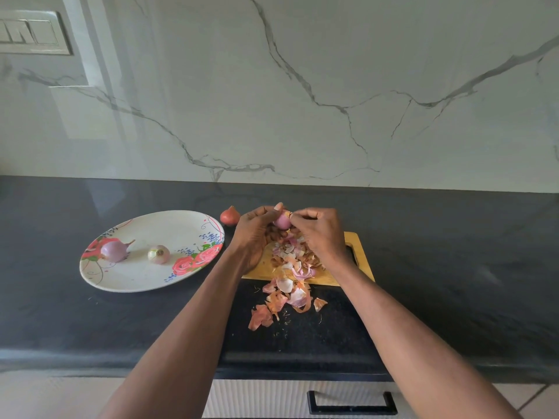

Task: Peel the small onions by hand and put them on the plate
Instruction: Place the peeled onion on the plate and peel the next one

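Note:
My left hand point(254, 234) grips a small pink onion point(282, 221) above the wooden cutting board point(360, 261). My right hand point(320, 234) pinches a strip of skin at the onion's top. On the floral plate point(145, 282) to the left lie two peeled onions: a purple one point(114, 251) with a tail and a paler one point(158, 254). One unpeeled reddish onion point(230, 215) stands on the counter behind the plate's right rim.
Loose onion skins point(287, 294) lie heaped on the board and spill onto the dark counter point(90, 322) toward its front edge. A marble backsplash rises behind. A drawer with a black handle point(351, 403) sits below the counter.

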